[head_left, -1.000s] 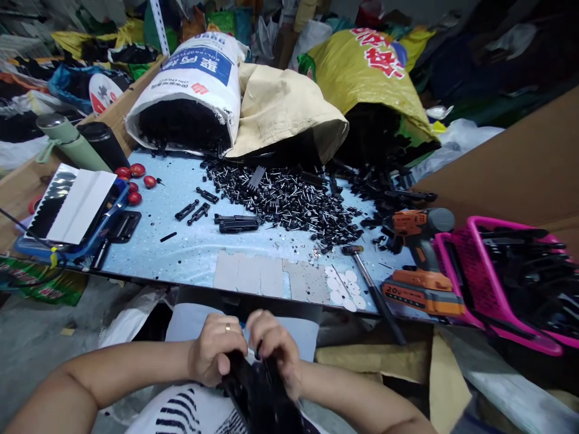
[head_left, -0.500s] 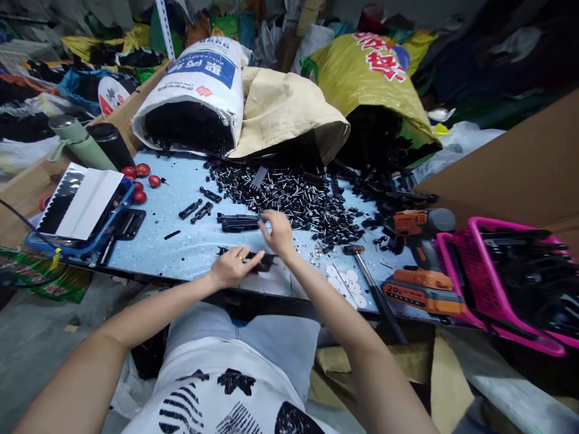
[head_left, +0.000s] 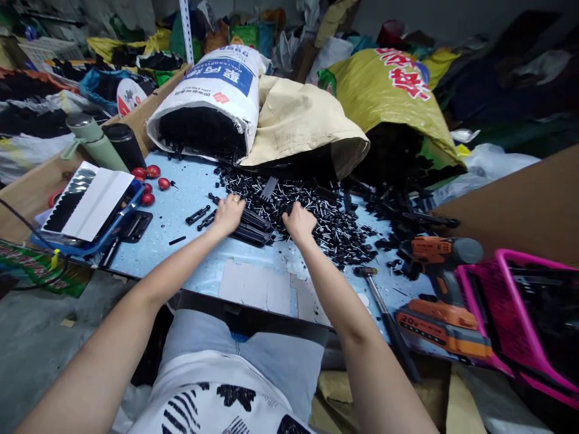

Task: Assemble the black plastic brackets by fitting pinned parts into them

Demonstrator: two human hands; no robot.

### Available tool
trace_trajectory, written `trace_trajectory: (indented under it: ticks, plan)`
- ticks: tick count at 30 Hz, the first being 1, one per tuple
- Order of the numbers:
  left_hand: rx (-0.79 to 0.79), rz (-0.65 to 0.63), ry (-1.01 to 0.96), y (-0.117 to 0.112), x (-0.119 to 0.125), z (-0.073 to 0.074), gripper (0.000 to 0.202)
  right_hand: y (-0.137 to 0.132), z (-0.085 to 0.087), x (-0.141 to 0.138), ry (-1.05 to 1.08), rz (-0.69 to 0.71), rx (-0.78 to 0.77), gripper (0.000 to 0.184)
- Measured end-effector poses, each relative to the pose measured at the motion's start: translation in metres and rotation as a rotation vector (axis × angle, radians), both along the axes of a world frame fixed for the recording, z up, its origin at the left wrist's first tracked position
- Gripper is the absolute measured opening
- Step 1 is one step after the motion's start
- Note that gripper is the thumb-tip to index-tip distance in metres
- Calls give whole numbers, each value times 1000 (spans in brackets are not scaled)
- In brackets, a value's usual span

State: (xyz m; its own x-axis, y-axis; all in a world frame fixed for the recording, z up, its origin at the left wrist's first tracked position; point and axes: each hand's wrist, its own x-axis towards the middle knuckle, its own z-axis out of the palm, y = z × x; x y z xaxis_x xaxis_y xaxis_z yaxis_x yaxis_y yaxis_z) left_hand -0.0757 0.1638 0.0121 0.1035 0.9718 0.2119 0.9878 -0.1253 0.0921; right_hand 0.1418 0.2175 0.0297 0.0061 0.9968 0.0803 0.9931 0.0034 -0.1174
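My left hand (head_left: 228,213) rests on the left end of a stack of long black plastic parts (head_left: 251,226) lying on the light blue table (head_left: 190,253); its fingers curl over them. My right hand (head_left: 298,220) reaches into the heap of small black pins with metal tips (head_left: 325,217), fingers bent down among them; what they grip is hidden. Two loose black strips (head_left: 199,216) lie just left of my left hand.
Three open sacks of black parts lie at the back: white (head_left: 212,102), beige (head_left: 298,120), yellow (head_left: 389,90). An orange cordless drill (head_left: 434,283) and a hammer (head_left: 384,307) sit at right, beside a pink basket (head_left: 529,313). A blue tray with white card (head_left: 85,208), flasks and red fruits stand left.
Both hands moved forward from the table's near edge: the left carried a black part up to the stack, the right went from the stack into the pin heap. The camera tipped forward.
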Motion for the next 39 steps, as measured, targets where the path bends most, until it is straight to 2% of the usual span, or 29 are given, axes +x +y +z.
trace_trajectory:
  ticks: [2, 4, 6, 8, 11, 13, 15, 17, 19, 21, 23, 25, 27, 28, 30, 33, 36, 39]
  plan:
    - [-179, 57, 8, 25, -33, 4, 41, 7, 10, 26, 165, -44, 48, 40]
    - [-360, 43, -14, 45, -58, 3, 41, 13, 16, 56, 476, -109, 8, 38]
    - [-412, 16, -32, 56, -71, -1, 33, 14, 18, 84, 785, -169, -91, 35]
    - [-383, 3, -41, 59, -73, -3, 27, 5, 16, 108, 951, -198, -151, 35]
    - [-291, 12, -50, 43, -64, 3, 30, -29, 7, 129, 1064, -77, -149, 46]
    - [-188, -21, -90, 19, -54, 9, 35, -60, -2, 136, 1091, 113, -194, 57]
    - [-103, -99, -169, -15, -41, 15, 37, -88, -11, 139, 972, 350, -304, 58]
    - [-121, -156, -252, -54, -25, 17, 37, -107, -20, 137, 751, 551, -373, 48]
    - [-158, -131, -330, -92, -8, 14, 35, -115, -29, 131, 521, 593, -286, 37]
    - [-164, -76, -425, -121, 7, 8, 32, -118, -35, 116, 338, 425, -86, 35]
    - [-139, -32, -528, -139, 19, 1, 33, -120, -37, 92, 228, 160, 36, 38]
    - [-91, -15, -625, -148, 28, -6, 35, -124, -37, 61, 188, -27, -6, 52]
    - [-49, -6, -717, -152, 33, -11, 35, -128, -35, 32, 182, -64, -124, 67]
    - [-44, 6, -764, -154, 34, -12, 34, -130, -33, 21, 193, -48, -166, 69]
    - [-77, 52, -870, -158, 35, -14, 34, -131, -28, 11, 299, 11, -204, 61]
    - [-181, 96, -1060, -165, 40, -13, 37, -134, -20, 16, 762, 75, -345, 54]
    - [-233, 41, -1253, -171, 55, -7, 41, -149, -13, 23, 1245, 138, -567, 58]
    - [-198, -6, -1331, -172, 72, 2, 42, -171, -9, 20, 1468, 237, -634, 64]
